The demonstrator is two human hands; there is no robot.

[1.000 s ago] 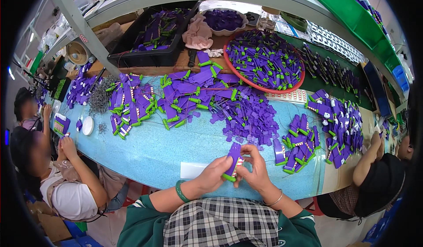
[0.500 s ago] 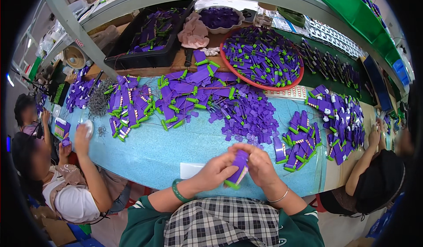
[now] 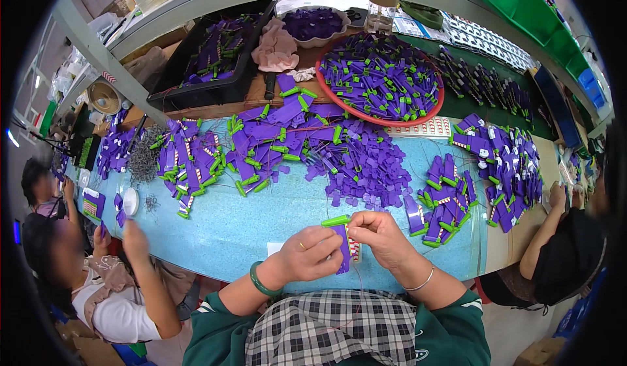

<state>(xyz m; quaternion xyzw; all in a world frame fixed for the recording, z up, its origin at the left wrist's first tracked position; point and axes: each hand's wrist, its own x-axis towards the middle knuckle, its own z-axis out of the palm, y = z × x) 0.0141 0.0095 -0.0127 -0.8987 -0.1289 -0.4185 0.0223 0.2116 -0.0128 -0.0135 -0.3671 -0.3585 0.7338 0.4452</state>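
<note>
Both hands (image 3: 346, 245) around purple piece (image 3: 342, 250)

Purple part's (image 3: 342, 252) lower half behind left hand's fingers (image 3: 324, 256).

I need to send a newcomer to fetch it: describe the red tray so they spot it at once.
Start at the blue table and look to its far side, right of the black bin. The red tray sits there, heaped with purple and green parts. It is the only round, red-rimmed holder; the bowl behind it is pale.
</note>
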